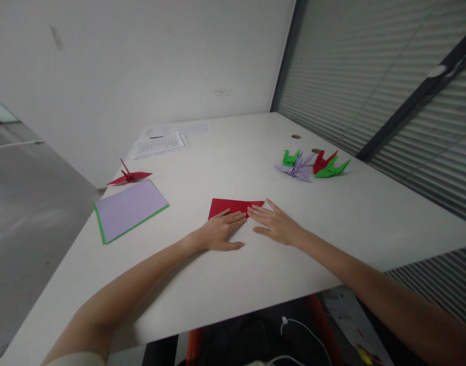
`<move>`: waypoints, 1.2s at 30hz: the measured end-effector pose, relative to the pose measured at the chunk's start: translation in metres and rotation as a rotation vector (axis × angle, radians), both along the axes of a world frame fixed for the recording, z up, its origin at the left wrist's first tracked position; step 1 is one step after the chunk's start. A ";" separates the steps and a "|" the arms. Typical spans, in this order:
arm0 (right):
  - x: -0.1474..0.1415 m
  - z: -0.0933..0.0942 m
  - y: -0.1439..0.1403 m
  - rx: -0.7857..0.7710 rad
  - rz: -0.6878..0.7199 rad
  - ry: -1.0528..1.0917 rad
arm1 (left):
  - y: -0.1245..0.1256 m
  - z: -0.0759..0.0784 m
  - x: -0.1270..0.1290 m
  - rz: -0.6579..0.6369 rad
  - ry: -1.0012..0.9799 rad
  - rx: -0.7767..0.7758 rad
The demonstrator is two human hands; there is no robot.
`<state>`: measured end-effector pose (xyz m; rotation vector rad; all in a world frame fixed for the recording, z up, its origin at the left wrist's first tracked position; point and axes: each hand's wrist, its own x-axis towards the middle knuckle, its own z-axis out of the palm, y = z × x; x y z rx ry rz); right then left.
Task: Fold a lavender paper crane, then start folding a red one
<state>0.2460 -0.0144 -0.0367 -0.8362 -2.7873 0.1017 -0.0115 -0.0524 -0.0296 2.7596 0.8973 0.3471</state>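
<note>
Head view: left hand [220, 231] and right hand [275, 223] are lying flat, fingers extended, gripping nothing, fingertips pressing the near edge of the folded red paper [233, 206] resting mid-table [233, 284], near side.

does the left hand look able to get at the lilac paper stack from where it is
Probably yes: the left hand lies flat on the red paper, and only bare table separates it from the lilac paper stack.

I can read nothing here. The printed sheets [159, 144] at the far side of my bench [233, 284], beyond the lilac paper stack [129, 208], carry lines of text too small and blurred to read.
</note>
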 end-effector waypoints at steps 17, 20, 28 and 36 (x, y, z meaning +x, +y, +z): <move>-0.003 0.010 -0.002 0.049 -0.040 0.004 | 0.001 -0.001 -0.001 -0.006 0.011 -0.018; 0.009 0.007 0.003 0.093 -0.122 -0.036 | 0.002 -0.001 -0.002 -0.005 0.023 -0.017; 0.021 0.025 0.034 0.134 -0.190 0.035 | -0.002 0.002 -0.002 0.023 -0.054 0.012; -0.008 0.024 0.027 0.233 0.175 -0.094 | -0.005 0.005 0.002 0.192 -0.211 0.044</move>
